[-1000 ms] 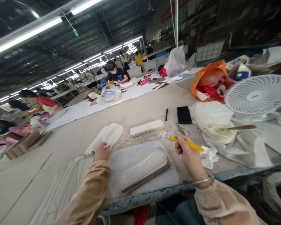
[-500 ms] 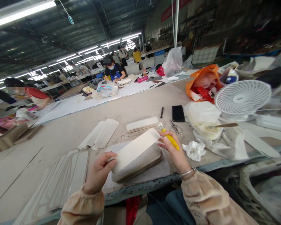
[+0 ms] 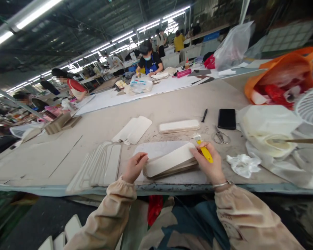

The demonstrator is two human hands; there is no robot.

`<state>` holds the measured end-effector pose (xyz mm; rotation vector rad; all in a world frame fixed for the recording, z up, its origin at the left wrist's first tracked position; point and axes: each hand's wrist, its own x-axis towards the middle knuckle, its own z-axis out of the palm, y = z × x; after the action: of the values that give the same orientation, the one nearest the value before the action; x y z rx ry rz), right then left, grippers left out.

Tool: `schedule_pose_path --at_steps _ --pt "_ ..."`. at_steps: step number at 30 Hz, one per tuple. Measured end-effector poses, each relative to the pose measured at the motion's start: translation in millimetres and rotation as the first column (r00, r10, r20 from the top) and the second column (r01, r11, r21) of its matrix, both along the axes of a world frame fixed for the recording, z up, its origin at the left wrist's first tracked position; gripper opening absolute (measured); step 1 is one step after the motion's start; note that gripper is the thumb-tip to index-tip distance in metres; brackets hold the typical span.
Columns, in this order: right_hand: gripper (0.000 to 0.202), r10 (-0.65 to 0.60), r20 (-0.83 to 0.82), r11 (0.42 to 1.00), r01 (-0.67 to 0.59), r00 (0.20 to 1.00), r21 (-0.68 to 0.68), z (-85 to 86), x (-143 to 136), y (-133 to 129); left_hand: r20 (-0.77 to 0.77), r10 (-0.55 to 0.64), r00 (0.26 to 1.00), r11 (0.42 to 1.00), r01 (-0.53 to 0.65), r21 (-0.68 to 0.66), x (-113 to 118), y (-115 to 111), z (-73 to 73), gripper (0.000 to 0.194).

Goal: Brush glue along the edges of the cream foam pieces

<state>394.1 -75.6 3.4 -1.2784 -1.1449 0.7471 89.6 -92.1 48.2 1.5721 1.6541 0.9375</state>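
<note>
A long pale panel with rounded corners lies slanted on a stack of similar pieces. My right hand is closed around a yellow-handled tool with a pale head; the kind of head is too blurred to name. Its fingertips also touch the panel's right end. My left hand is at the panel's left end, thumb and fingers pinched together. Whether anything is between those fingertips is hidden. Beneath the stack is a white sheet.
Fanned strips and loose panels lie left, another stack behind. Scissors, a black phone, crumpled tissue and a pale tub with a stick are right. A co-worker sits across.
The panel, raised and tilted before, now lies lower on the stack. My left hand has drawn off its face to the end. The view has swung right and down.
</note>
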Motion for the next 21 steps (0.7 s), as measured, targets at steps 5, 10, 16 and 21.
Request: schedule_pose_path --at_steps 5,10,16,21 --pt "0.035 -0.024 0.111 0.999 0.027 0.993 -0.024 -3.9 -1 -1 0.094 0.226 0.970 0.974 -0.227 0.001 -21 -15 -24.9 0.043" --pt "0.033 -0.044 0.183 0.998 0.051 0.982 -0.035 -6.9 -2 -1 0.073 0.242 0.968 0.970 -0.239 -0.041 -19 -31 -29.4 0.049" --pt "0.032 -0.064 0.220 0.996 0.074 0.973 -0.041 -9.6 -3 -1 -0.008 0.164 0.986 0.985 -0.164 -0.050 -10 -32 -25.4 0.050" --pt "0.028 -0.051 0.306 0.998 0.057 0.951 -0.010 -7.3 -3 -3 -0.041 0.140 0.989 0.990 -0.141 -0.026 -10 -29 -31.4 0.045"
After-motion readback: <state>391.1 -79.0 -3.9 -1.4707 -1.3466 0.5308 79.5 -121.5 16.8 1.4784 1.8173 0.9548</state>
